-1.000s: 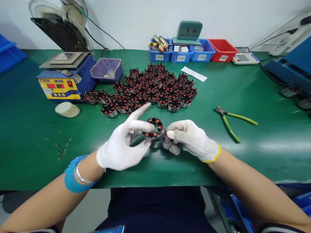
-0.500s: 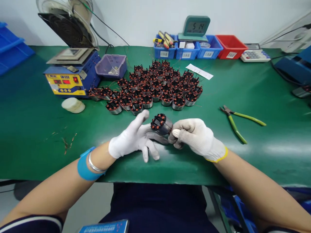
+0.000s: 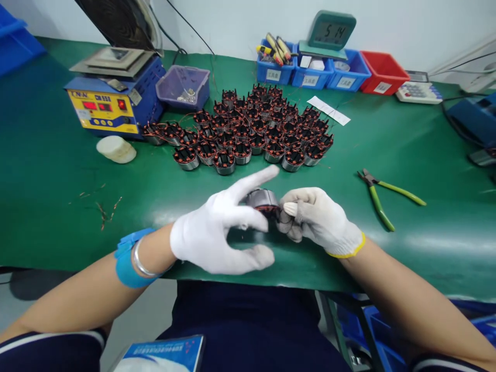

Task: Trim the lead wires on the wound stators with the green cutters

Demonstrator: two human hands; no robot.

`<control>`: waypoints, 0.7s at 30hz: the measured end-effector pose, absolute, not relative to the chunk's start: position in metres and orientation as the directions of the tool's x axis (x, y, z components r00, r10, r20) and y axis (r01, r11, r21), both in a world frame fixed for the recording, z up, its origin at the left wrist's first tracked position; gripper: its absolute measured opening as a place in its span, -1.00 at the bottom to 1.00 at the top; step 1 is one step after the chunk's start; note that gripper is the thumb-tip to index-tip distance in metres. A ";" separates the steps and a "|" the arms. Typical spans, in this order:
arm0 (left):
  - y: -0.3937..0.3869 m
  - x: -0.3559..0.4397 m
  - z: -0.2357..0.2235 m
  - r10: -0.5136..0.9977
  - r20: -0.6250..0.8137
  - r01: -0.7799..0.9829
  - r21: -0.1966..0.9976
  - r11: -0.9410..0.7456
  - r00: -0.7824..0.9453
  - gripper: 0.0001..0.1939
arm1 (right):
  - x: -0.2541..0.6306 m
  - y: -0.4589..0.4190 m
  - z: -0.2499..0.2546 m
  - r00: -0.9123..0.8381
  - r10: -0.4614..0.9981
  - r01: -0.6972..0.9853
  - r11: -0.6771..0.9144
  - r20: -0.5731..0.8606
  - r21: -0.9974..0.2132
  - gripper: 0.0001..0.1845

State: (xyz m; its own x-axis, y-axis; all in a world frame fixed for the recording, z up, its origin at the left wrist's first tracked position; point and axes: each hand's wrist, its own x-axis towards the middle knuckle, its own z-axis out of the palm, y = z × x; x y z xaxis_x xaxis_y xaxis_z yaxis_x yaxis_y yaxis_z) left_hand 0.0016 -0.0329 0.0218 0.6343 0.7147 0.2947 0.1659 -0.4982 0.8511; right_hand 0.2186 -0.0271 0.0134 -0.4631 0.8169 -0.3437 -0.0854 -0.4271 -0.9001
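Note:
Both hands wear white gloves and meet at one motor stator (image 3: 263, 200), a grey metal ring with copper windings, held just above the green table (image 3: 58, 206) near its front edge. My left hand (image 3: 219, 232) grips the stator with thumb and middle fingers, its index finger stretched out over the top. My right hand (image 3: 313, 217) is closed in a pinch on the stator's right side. The stator is partly hidden by my left fingers. A cluster of several like stators (image 3: 251, 132) lies on the table beyond the hands.
Green-handled pliers (image 3: 382, 199) lie to the right. At the back left stand a blue and yellow solder pot (image 3: 110, 98), a purple tray (image 3: 182, 85) and a white puck (image 3: 116, 149). Blue bins (image 3: 310, 77), a red bin (image 3: 382, 72), a clock (image 3: 331, 32) and a calculator (image 3: 418, 92) line the back.
The stator has been turned in my hands, from its open face showing to its side. My left fingers have shifted round it, and the index finger now points out over it.

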 end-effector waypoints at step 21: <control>-0.024 0.007 0.019 0.818 -0.054 0.183 0.981 -0.063 0.572 -0.58 | 0.212 -0.035 0.006 -0.528 0.803 0.149 -0.234 -0.277 -0.961 -0.76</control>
State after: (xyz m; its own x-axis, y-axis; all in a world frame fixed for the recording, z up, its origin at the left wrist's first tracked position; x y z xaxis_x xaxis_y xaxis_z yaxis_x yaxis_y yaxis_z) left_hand 0.0071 -0.0235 0.0193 0.5720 0.8185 -0.0536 0.1827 -0.0634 0.9811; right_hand 0.2125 -0.0349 0.0055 -0.5277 0.8028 -0.2774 0.1492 -0.2339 -0.9607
